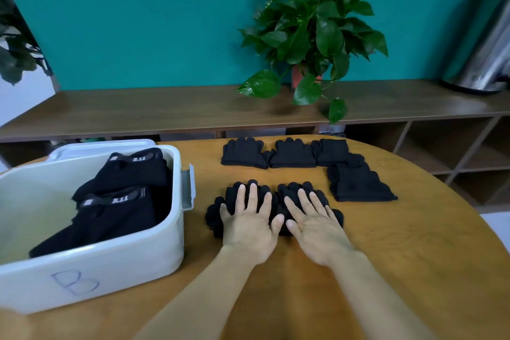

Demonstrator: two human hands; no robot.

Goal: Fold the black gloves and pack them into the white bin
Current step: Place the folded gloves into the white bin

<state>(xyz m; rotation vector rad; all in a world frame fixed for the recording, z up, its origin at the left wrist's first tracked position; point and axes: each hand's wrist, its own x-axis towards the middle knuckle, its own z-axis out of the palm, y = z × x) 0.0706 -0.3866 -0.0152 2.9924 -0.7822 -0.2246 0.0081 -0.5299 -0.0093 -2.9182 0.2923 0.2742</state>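
1. I see the left hand lying flat, fingers straight and slightly spread, palm down on a black glove on the wooden table; it presses, gripping nothing.
2. The right hand lies flat in the same way, fingers straight, on a second black glove just beside the first; the two thumbs nearly touch.
3. Both gloves lie side by side under the hands, fingertips pointing away from me.
4. Further back I count a row of three folded glove bundles touching each other, and a fourth bundle near them to the right.
5. To the left stands the white bin, marked with a drawn "B" on its near wall. Inside it lie two packed black gloves with "5.11" on their wrist straps.
6. Behind the table runs a wooden shelf with a potted plant and a metal container against a teal wall.
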